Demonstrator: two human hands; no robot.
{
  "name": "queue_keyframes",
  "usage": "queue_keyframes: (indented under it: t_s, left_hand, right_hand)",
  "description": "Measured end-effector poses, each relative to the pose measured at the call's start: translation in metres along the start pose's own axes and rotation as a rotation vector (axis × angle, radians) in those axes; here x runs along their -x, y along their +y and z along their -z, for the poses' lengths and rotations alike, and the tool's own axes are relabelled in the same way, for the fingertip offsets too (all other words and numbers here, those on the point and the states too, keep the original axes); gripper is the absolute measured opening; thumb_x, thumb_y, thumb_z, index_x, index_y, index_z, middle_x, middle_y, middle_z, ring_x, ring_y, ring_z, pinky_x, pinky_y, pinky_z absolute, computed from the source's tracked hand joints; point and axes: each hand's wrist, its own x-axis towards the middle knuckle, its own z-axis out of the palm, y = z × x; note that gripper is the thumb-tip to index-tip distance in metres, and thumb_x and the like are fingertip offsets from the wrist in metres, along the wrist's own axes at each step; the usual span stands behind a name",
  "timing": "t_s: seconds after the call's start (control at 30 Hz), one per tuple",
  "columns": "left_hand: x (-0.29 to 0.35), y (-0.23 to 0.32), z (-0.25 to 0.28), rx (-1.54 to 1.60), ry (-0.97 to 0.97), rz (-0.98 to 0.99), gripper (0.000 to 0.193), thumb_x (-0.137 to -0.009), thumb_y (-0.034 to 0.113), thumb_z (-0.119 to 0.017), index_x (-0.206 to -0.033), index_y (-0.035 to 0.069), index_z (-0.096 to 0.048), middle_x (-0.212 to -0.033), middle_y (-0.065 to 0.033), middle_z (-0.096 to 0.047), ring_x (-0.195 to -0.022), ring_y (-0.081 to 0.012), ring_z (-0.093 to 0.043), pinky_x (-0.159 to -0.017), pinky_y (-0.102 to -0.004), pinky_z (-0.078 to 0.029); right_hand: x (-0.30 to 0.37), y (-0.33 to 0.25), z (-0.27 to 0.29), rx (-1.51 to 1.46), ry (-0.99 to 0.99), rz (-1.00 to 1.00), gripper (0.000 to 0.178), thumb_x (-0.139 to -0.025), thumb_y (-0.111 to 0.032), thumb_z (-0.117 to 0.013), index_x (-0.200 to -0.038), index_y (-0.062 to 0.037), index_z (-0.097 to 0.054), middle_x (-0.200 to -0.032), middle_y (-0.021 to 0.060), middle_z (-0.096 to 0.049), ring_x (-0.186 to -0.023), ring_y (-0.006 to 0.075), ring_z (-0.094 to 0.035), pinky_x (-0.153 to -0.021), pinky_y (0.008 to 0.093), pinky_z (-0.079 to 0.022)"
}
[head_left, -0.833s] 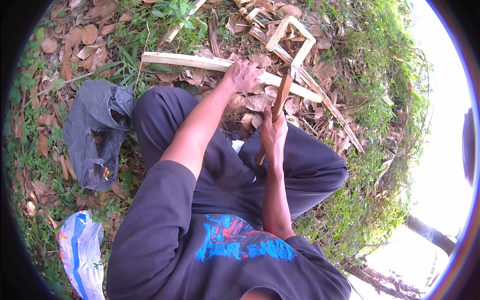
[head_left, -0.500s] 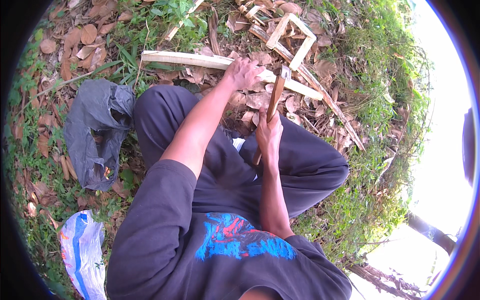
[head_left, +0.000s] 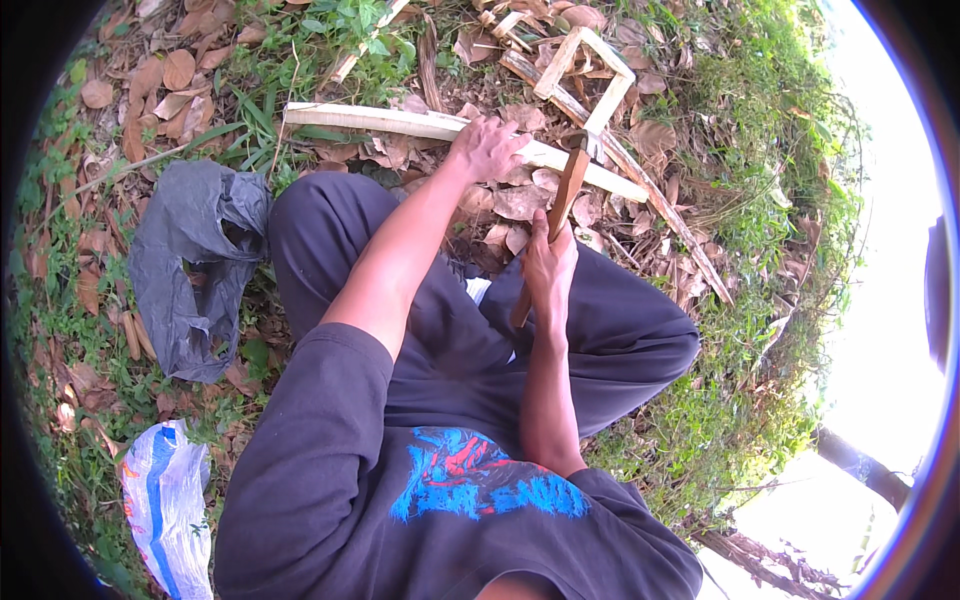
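Note:
A long pale wooden strip (head_left: pixel 375 119) lies crosswise on the leaves beyond my knees. My left hand (head_left: pixel 487 150) rests over its middle, fingers curled down around it. In my right hand (head_left: pixel 550 262) is a hammer (head_left: pixel 570 185), gripped by its wooden handle. The hammer's head is over the right part of the strip, close to the lower end of an angular frame of pale wood pieces (head_left: pixel 613 100). Whether the head touches the strip or the frame, I cannot tell. A rough brown stick (head_left: pixel 665 210) runs slantwise beneath the frame and strip.
At my left lie a dark grey plastic bag (head_left: pixel 165 270) and a white and blue plastic sack (head_left: pixel 165 500). Another wood piece (head_left: pixel 365 45) lies in the greenery at the far side. Dry leaves (head_left: pixel 178 68) and grass cover the ground around my folded legs.
The hammer and my right hand have shifted slightly to the right, and the hammer's head has turned. My left hand stays on the strip.

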Motion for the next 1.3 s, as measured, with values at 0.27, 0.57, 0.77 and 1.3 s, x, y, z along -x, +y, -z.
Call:
queue_keyframes:
  t_s: [0.27,0.57,0.77,1.3]
  left_hand:
    - [-0.019,0.009,0.023,0.069,-0.375,0.107,0.046,-0.092,0.045,-0.066,-0.133,0.023,-0.064,-0.126,-0.01,-0.064,-0.107,-0.0307,-0.065,-0.094,-0.0466,-0.051]
    - [-0.014,0.006,0.014,0.035,-0.207,0.057,0.043,-0.09,0.041,-0.069,-0.128,0.02,-0.068,-0.116,-0.0095,-0.067,-0.1,-0.0295,-0.067,-0.087,-0.0441,-0.054]
    - [-0.007,0.0,0.014,0.047,-0.142,0.061,0.043,-0.089,0.039,-0.071,-0.127,0.019,-0.069,-0.115,-0.0092,-0.067,-0.099,-0.03,-0.068,-0.085,-0.0446,-0.055]
    - [-0.014,0.003,0.014,0.063,-0.251,0.095,0.043,-0.091,0.04,-0.069,-0.128,0.019,-0.067,-0.117,-0.011,-0.067,-0.1,-0.0311,-0.068,-0.089,-0.0455,-0.054]
  right_hand:
    - [-0.003,0.011,-0.004,-0.024,-0.045,-0.097,0.049,-0.104,-0.042,-0.056,-0.097,0.0059,-0.058,-0.074,0.0262,-0.064,-0.071,0.042,-0.066,-0.069,0.0498,-0.049]
    - [-0.007,0.013,-0.005,0.009,-0.052,-0.069,0.046,-0.105,-0.039,-0.056,-0.096,0.0058,-0.058,-0.071,0.0226,-0.062,-0.066,0.0369,-0.065,-0.064,0.0473,-0.049]
    - [-0.001,-0.005,0.001,-0.013,-0.094,-0.065,0.045,-0.105,-0.04,-0.057,-0.096,0.0043,-0.058,-0.068,0.0185,-0.061,-0.059,0.0294,-0.062,-0.058,0.0444,-0.048]
    - [-0.002,-0.002,0.014,-0.241,-0.12,-0.154,0.041,-0.104,-0.04,-0.059,-0.092,-0.0004,-0.056,-0.06,0.006,-0.054,-0.049,0.0162,-0.055,-0.046,0.0349,-0.043]
